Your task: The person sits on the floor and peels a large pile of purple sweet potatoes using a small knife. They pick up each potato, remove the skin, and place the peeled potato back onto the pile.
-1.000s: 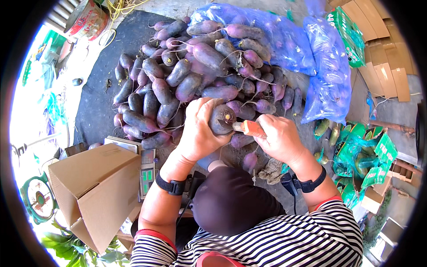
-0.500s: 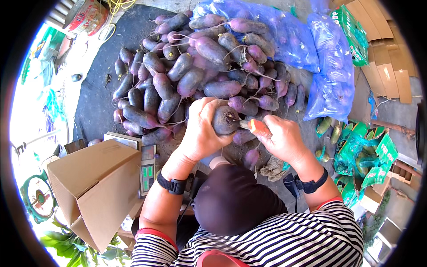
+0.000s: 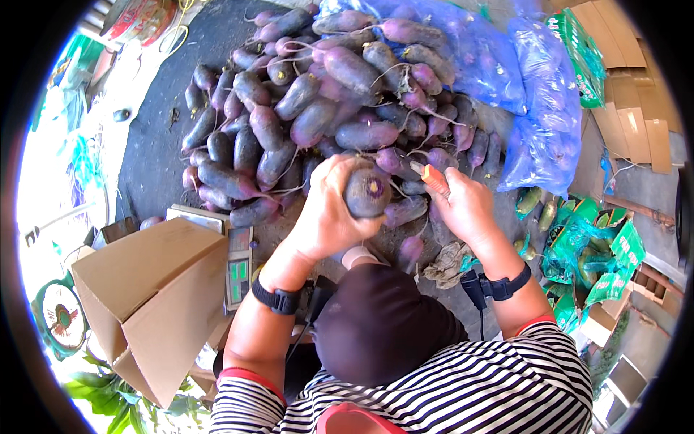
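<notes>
Left hand (image 3: 322,210): fingers (image 3: 338,171) spread wide around the radish, holding it by its sides.
Right hand (image 3: 466,210): fingers curled narrow around the knife.
Radish (image 3: 367,194): in the left hand, near the pile's close edge, one end facing up with a pale spot at its middle.
Knife (image 3: 435,179): orange handle, short blade, just beside the radish and apart from it; best held by the handle alone.
Weight: probably solid and fairly heavy, yet manageable in one hand.
Stiffness: likely firm, hardly giving under a squeeze.
Skin: dark and dull, so probably not very slippery; any bared flesh may be slicker.
Fragility: should take a firm grip, though a hard drop could crack it.
Hold: around the thick middle, clear of the blade; the thin tails seen in the pile would likely snap.
Pile (image 3: 311,126): more radishes, heaped on a dark mat (image 3: 155,145).
Bag (image 3: 546,123): blue film, right of the pile.
</notes>
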{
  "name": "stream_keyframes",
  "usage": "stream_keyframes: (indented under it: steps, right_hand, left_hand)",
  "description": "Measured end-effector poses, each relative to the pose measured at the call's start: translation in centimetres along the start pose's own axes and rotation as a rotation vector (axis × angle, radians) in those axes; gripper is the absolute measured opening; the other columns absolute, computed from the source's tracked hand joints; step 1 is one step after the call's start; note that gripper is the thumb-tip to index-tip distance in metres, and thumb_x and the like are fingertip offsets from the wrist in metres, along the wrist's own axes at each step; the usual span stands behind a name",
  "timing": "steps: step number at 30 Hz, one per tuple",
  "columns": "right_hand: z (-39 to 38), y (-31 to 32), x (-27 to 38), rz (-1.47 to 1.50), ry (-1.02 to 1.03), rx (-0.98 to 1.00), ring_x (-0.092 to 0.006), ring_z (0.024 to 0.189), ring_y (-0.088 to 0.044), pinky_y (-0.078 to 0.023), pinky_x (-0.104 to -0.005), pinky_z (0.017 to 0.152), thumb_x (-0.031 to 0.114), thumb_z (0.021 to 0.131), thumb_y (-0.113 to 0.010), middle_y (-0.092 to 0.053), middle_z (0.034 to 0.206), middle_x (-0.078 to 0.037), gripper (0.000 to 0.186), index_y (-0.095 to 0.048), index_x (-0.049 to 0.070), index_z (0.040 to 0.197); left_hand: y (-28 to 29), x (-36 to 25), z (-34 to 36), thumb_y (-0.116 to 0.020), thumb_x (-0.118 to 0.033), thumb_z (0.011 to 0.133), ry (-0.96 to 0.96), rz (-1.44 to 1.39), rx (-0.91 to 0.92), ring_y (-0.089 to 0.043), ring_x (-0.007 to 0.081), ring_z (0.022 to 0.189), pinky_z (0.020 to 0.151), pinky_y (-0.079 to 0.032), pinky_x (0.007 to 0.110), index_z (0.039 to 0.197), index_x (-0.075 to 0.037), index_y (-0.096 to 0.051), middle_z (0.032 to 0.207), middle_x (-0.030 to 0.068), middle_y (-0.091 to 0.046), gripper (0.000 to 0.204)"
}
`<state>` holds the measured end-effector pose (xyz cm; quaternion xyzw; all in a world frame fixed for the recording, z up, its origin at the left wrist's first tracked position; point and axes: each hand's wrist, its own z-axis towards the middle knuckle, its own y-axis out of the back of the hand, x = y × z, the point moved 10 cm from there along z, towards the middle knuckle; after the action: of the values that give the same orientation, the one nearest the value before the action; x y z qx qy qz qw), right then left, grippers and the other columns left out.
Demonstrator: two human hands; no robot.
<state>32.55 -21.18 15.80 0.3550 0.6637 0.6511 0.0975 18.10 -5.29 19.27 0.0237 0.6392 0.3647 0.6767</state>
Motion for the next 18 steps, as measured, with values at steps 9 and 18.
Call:
stream_keyframes:
  steps: [9,18]
  right_hand:
    - [-2.9,-4.2,-1.4,0.265,-0.182,0.185,-0.0473,0.076,-0.064,-0.049,-0.0496,0.063,0.031,0.089,-0.073,-0.065,0.075,-0.023,0.032,-0.060,0.002,0.090]
    - [-5.6,-8.9,-0.7,0.369,-0.219,0.321,-0.0469,0.078,-0.065,-0.051,-0.0489,0.065,0.034,0.089,-0.072,-0.066,0.077,-0.025,0.036,-0.060,0.001,0.093]
  left_hand:
    - [5.3,14.8,-5.8,-0.085,-0.030,0.074,0.768,-0.383,-0.522,-0.066,0.0194,0.090,0.083,-0.054,0.034,0.121,0.005,-0.058,0.102,0.0129,-0.069,0.065]
    - [15.1,26.6,-6.8,-0.080,-0.036,0.081,0.935,0.584,-0.313,-0.057,0.0439,0.123,0.102,-0.049,0.045,0.152,-0.005,-0.036,0.136,0.0302,-0.051,0.089]
